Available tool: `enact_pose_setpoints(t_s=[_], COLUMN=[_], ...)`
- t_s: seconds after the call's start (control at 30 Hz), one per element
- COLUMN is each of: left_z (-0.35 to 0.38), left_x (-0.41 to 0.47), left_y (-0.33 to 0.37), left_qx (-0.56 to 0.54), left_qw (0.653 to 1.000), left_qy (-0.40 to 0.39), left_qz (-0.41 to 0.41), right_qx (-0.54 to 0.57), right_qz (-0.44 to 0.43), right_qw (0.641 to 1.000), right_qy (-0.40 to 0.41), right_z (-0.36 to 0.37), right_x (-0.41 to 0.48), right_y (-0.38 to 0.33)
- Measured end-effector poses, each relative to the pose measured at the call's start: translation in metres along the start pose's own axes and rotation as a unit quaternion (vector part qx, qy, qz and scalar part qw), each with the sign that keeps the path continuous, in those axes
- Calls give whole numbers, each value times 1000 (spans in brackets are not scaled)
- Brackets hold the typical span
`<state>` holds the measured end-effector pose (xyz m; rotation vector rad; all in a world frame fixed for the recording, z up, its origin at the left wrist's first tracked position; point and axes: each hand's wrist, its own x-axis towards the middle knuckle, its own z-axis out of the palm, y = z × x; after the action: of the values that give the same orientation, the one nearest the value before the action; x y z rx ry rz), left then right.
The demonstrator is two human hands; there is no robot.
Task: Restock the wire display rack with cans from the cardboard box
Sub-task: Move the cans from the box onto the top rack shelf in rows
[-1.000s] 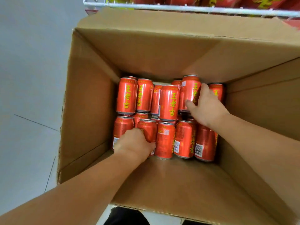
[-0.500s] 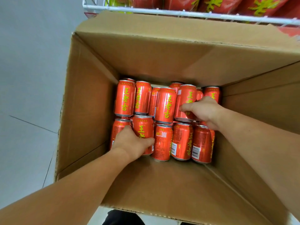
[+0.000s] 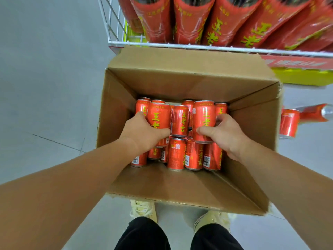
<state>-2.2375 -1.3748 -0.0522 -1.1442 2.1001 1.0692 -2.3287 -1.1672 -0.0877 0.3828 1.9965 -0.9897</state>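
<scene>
Can [image 3: 159,118] in left hand [image 3: 142,135], second can [image 3: 204,115] in right hand [image 3: 224,135], fingertips hidden

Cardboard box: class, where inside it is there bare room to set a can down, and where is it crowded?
Bare cardboard runs along the cardboard box's near side, between the front row of cans and its near edge. The far part is packed wall to wall with stacked cans; the left hand and right hand each grip one there.

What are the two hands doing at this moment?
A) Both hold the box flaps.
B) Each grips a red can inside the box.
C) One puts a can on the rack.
B: the left hand curls round one can, the right hand round a second can, inside the box.
</scene>
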Motion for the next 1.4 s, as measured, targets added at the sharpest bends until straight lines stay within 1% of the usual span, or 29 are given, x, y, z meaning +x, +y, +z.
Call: enact_pose_setpoints(t_s=[0.17,0.3,0.43,0.63,0.77,0.9,1.03,1.17,1.4], left_z=[-46,-88,-136,-228,-289,-340,-382,-416,-468], left_x=[-50,-94,-147,-247,-318,-375,-429,-476,-533], left_y=[39,78,127,208,262,304,337,364,410], left_qx=[37,69,78,99,113,95,76,55,25], left_qw=[999,995,991,979,967,959,949,933,914], left_qy=[14,39,54,76,99,129,135,154,166], left_qz=[30,53,94,163,204,234,275,319,369], right_qx=[-25,-31,-35,12,44,58,76,76,76], right_qz=[-25,-64,-88,-131,-178,-212,-246,-271,-310], right_qw=[999,997,994,986,975,961,948,932,902], right_qy=[2,27,53,101,126,166,189,229,292], right_z=[-20,-44,-79,-144,-180,-207,-232,-256,-291], right_x=[-63,-117,-181,-301,-382,-454,-515,-566,-647], right_y=[-35,-76,-127,-221,-278,-327,-366,-401,-452])
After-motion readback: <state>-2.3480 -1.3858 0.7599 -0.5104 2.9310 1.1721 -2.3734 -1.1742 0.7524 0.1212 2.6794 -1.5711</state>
